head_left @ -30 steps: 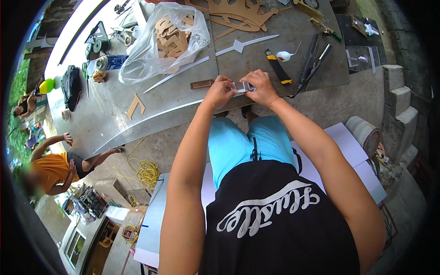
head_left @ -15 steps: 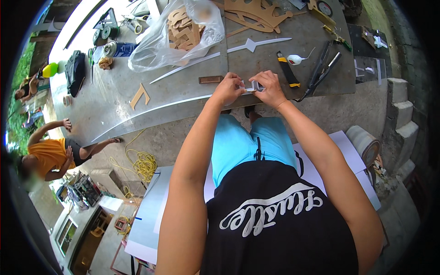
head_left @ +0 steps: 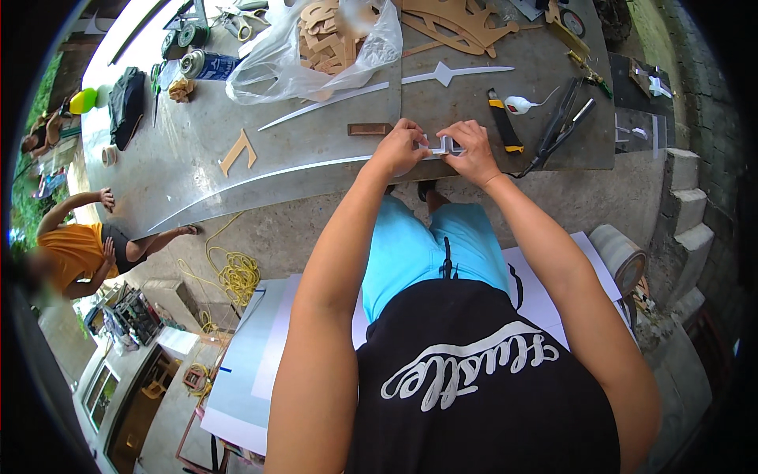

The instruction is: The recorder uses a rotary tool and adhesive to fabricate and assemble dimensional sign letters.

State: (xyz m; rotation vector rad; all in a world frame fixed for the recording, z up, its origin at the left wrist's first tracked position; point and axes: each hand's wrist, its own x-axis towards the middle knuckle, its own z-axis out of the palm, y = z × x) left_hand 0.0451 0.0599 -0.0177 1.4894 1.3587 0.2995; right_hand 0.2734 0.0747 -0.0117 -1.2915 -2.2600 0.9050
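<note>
Near the front edge of the metal table, both my hands are closed on a long, thin white strip that curves away to the left. My left hand pinches it with thumb and fingertips. Just to the right, my right hand grips the strip's bent end, which is folded into small angular corners; the fingers partly cover it. A brown rectangular block lies beside my left hand. Right of my right hand are a yellow and black utility knife, a small white bottle with a thin nozzle and a black flat iron.
A clear plastic bag of brown cut-out pieces lies farther back, near a white pointed strip and a brown crown-shaped cutout. A blue can stands left. A person in an orange shirt is at the table's left end.
The view has shifted slightly, so the table things appear a little lower or higher. My hands keep their hold on the strip's bent end. The person at left has moved slightly leftward in view.
</note>
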